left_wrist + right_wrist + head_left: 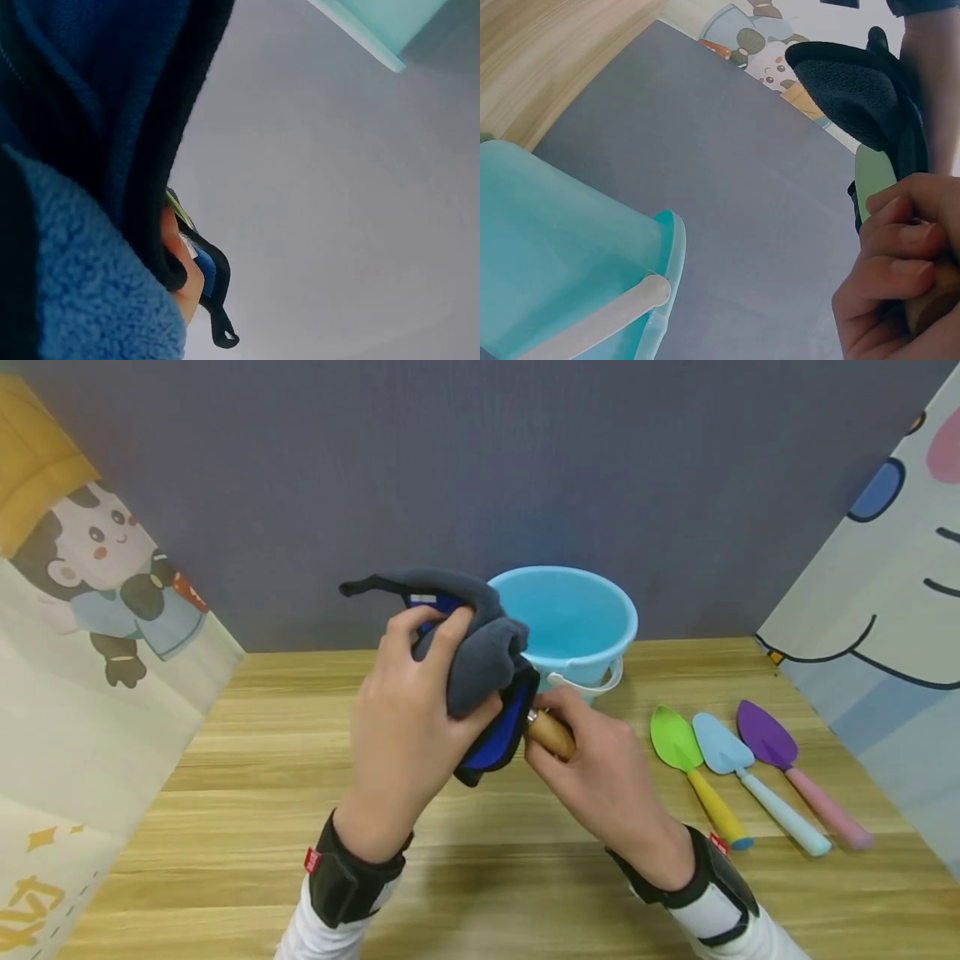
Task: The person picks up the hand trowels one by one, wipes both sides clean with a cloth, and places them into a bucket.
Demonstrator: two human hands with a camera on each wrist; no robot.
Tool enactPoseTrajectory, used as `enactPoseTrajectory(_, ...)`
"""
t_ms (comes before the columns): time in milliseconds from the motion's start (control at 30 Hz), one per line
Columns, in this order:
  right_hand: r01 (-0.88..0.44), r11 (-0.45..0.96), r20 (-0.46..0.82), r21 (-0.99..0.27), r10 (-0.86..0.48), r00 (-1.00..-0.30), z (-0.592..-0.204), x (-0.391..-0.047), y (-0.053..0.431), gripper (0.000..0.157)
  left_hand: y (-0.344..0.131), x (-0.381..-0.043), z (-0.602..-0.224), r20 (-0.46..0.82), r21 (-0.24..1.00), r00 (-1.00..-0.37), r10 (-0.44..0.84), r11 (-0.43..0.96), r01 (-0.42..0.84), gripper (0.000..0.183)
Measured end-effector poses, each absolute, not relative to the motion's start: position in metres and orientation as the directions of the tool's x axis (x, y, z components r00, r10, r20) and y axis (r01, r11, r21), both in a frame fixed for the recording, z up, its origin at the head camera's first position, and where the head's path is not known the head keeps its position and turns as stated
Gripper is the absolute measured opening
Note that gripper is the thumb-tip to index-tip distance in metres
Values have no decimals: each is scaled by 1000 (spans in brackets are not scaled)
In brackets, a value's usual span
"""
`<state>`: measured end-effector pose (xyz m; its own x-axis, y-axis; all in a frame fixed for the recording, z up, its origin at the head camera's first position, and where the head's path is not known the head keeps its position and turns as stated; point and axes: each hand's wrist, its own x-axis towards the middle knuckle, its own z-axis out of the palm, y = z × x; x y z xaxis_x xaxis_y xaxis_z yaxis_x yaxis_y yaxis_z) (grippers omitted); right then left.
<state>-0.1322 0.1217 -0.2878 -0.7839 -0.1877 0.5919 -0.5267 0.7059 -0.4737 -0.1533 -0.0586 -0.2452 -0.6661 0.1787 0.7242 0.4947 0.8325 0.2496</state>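
Note:
My left hand [408, 710] grips a folded, dark blue-grey towel [480, 668] with black edging and a bright blue patch. A loop hangs from the cloth in the left wrist view. Just to the right, my right hand [603, 768] holds a trowel by its wooden handle [551, 735], fingers curled around it. In the right wrist view a light green blade [874, 174] shows between the towel and the fingers. Most of that blade is hidden by the cloth. Both hands are raised above the table, in front of a light blue bucket [547, 597].
The bucket's white handle [592, 685] hangs down its front. To the right, a green trowel [675, 739], a light blue trowel [722, 743] and a purple trowel [767, 735] lie side by side on the wooden table [247, 777]. A grey wall [300, 485] stands behind, with printed panels at both sides.

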Motion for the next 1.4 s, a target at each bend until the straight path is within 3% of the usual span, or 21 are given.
enactPoseTrajectory(633,-563,700,650,-440,-184,-737,-287,-132,121,21,-76,-159,-239,736,333,-675,54,839,430,65)
enactPoseTrajectory(900,-581,688,669,-435,-186,-720,-286,-134,122,20,-82,-165,-238,763,334,-646,17,845,417,63)
enactPoseTrajectory(1400,-547,671,624,-500,-159,-765,-283,-132,126,19,-95,-173,-242,753,377,-655,-67,860,344,58)
